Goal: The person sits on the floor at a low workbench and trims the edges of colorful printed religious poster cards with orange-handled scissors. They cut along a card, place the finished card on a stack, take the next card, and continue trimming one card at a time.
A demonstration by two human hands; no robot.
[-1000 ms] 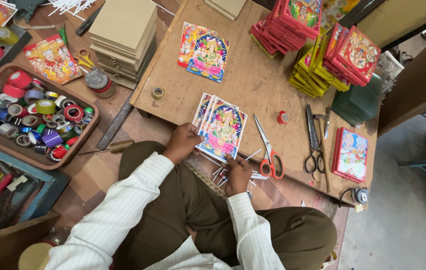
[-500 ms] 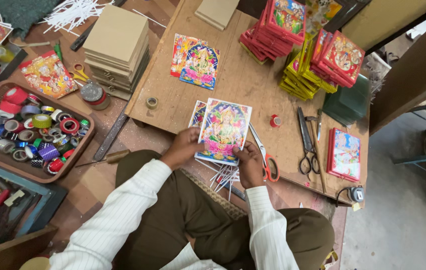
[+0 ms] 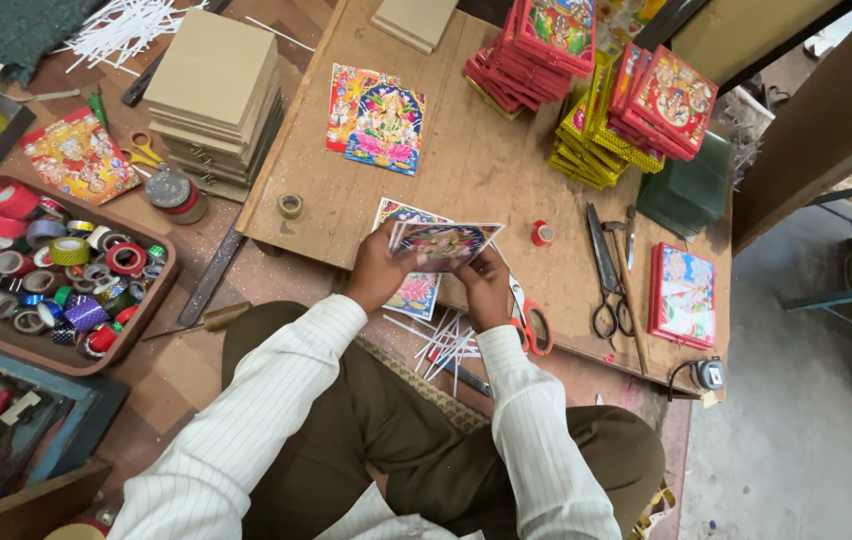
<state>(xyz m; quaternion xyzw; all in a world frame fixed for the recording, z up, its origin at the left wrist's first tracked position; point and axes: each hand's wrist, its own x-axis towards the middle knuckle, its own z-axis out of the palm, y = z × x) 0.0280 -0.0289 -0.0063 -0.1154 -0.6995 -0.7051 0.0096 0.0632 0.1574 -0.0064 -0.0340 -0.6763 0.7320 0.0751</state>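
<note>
Both hands [image 3: 431, 275] gripping colourful print [image 3: 443, 241], red scissors [image 3: 526, 315] beside

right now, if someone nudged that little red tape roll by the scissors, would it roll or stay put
The red tape roll seems to lie flat on the wooden board, hole up, so a nudge would probably slide it, not roll it. It looks small and light, so it should move easily. Tipped on edge, it might roll toward the black scissors.

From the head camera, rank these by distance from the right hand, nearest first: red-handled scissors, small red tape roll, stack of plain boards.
From the right hand:
1. Red-handled scissors, just beside it on its right.
2. Small red tape roll, farther up the table.
3. Stack of plain boards, far to the left.
</note>
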